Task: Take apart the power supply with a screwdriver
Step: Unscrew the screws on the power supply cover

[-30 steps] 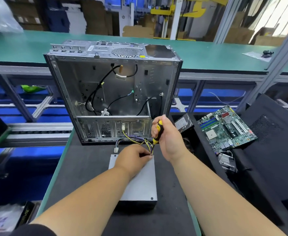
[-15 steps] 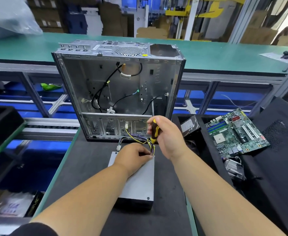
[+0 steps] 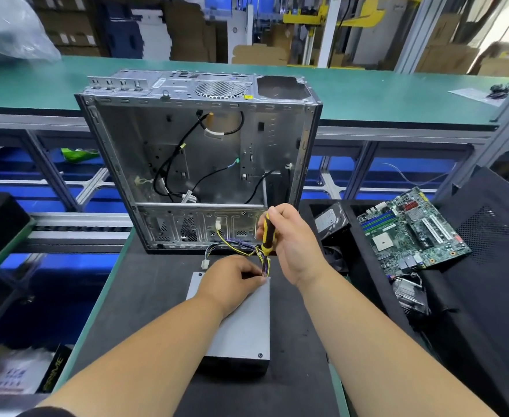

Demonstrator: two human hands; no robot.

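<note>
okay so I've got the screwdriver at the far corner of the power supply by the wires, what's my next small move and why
Probably seat the tip in that far corner's screw and turn. The right hand grips the screwdriver upright over the far right corner of the power supply, where the left hand steadies the box beside the wire bundle. The tip is hidden, so confirm it is seated first.

A single wide-angle view, worn on the person's head, looks forward and steeply down across a dark work mat [image 3: 144, 320]. Both forearms enter from the bottom edge, so the camera sits close above them. The open computer case [image 3: 199, 164] fills the centre of the frame; the green bench [image 3: 382, 97] and distant shelving stretch across the top, bent by the lens.
</note>
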